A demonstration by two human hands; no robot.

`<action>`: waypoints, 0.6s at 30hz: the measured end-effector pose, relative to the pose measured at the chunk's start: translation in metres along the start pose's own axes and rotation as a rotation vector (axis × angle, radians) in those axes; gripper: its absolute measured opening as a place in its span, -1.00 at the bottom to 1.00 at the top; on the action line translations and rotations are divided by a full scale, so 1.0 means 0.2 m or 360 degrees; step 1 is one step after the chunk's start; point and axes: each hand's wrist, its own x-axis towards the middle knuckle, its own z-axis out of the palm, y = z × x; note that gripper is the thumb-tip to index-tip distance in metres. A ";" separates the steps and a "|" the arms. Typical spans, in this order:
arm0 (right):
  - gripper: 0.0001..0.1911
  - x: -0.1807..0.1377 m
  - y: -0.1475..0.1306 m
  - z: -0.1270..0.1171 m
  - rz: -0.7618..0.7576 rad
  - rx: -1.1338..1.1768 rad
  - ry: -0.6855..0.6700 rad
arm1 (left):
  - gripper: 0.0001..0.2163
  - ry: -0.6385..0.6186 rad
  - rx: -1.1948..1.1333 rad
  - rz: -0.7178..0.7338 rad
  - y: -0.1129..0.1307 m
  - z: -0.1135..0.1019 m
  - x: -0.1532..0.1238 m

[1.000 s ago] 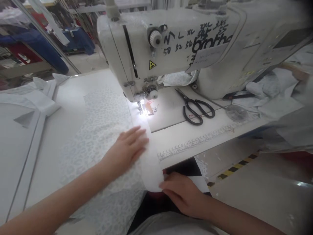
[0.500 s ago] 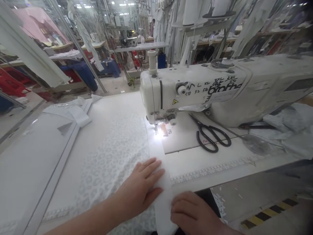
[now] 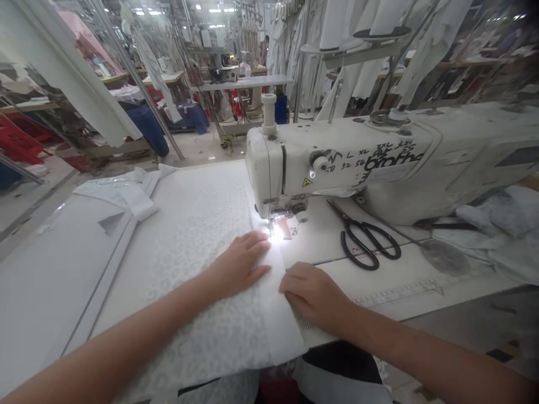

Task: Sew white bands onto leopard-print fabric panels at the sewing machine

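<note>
A pale leopard-print fabric [image 3: 227,336] lies across the machine table, with a plain white strip [image 3: 278,325] along its right edge. This strip runs under the lit needle area of a sewing machine [image 3: 278,163]. My left hand [image 3: 240,261] rests flat on the fabric, fingers stretched toward the presser foot and just short of it. Closer to me, my right hand [image 3: 314,292] has its fingers closed on the right edge of the white strip. Its fingertips are partly hidden.
Black-handled scissors [image 3: 366,238] lie right of the needle. A printed ruler scale [image 3: 391,294] follows the table's front edge. Crumpled pale cloth [image 3: 501,230] sits at the right. White cut pieces [image 3: 113,196] lie on the left, and thread cones [image 3: 334,25] stand above the machine.
Both hands have moved forward, the left almost to the needle. The fabric and white strip have advanced, so the near end of the strip shows. The view has shifted slightly.
</note>
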 end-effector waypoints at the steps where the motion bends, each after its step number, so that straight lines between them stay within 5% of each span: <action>1: -0.76 0.02 0.02 0.00 0.0016 -0.0018 -0.0007 | -0.69 0.0012 0.0007 -0.0002 -0.02 0.00 0.02; 9: -0.76 0.16 0.12 -0.02 0.0186 -0.0074 0.0029 | -0.71 0.0040 0.0046 -0.0156 -0.15 -0.07 0.19; 13: -0.71 -0.11 -0.09 -0.03 0.0092 -0.0081 0.0132 | -0.68 -0.0048 0.0054 -0.0016 -0.03 -0.07 0.08; 16: -0.77 -0.42 -0.22 0.01 -0.0014 0.0013 -0.0061 | -0.42 -0.0217 0.0056 0.0172 0.18 0.01 -0.15; 18: -0.81 -0.57 -0.23 0.08 0.0376 0.0207 -0.0018 | -0.30 -0.0301 0.0136 0.0243 0.33 0.07 -0.32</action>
